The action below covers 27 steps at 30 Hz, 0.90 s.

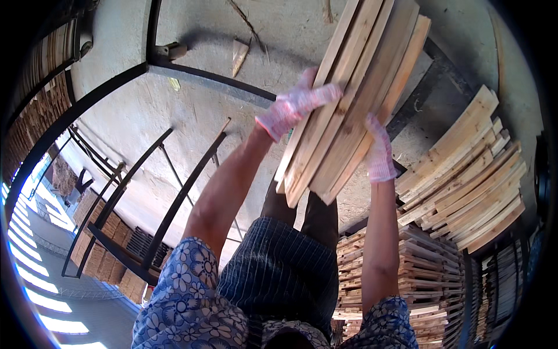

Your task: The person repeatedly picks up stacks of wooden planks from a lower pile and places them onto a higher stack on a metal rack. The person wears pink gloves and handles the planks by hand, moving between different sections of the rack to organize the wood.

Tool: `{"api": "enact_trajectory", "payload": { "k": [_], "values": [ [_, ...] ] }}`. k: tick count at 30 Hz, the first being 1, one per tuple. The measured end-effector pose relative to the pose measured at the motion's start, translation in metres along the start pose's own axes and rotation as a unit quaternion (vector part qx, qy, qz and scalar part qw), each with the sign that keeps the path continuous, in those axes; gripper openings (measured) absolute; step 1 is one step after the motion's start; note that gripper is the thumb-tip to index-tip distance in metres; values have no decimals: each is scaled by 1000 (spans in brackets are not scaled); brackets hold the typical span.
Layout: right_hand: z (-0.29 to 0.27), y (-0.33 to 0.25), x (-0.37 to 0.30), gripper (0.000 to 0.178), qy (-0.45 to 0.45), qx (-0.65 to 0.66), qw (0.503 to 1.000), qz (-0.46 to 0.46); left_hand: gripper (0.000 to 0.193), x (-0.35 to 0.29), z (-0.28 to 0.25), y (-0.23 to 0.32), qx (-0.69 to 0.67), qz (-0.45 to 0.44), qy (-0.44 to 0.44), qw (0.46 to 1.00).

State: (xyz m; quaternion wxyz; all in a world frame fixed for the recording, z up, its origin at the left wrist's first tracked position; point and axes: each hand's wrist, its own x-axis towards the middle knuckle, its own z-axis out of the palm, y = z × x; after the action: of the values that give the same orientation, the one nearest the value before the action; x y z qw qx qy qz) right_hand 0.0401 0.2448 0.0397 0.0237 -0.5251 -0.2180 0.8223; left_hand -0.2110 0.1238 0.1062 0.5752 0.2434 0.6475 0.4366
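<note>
A bundle of several long pale wooden boards is held in front of me, tilted toward the upper right. My left hand, in a pinkish-white work glove, grips the bundle's left side, with the fingers reaching over the top board. Against the right side presses my right hand, gloved alike and slightly blurred; its fingertips are partly hidden by the wood. The near board ends hang just above my legs, and the far ends run out of the upper edge of the view.
To my right lies a stack of loose boards, with a tall crosswise stack of wood nearer me. Black metal rails stand to my left. A dark metal bar crosses the concrete floor, where a wood scrap lies.
</note>
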Motion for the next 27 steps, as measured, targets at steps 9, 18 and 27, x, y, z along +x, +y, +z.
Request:
{"api": "enact_trajectory", "payload": {
  "k": [9, 18, 27],
  "values": [
    [64, -82, -245, 76, -30, 53, 998, 16, 98, -139, 89, 152, -255, -192, 71, 945],
    [52, -104, -459, 79, -142, 144, 958, -204, 105, -228, 167, 299, -129, -30, -135, 982],
    [17, -51, -621, 67, 70, 286, 910, -291, 122, -255, 308, 359, -25, -110, -365, 924]
  ]
}}
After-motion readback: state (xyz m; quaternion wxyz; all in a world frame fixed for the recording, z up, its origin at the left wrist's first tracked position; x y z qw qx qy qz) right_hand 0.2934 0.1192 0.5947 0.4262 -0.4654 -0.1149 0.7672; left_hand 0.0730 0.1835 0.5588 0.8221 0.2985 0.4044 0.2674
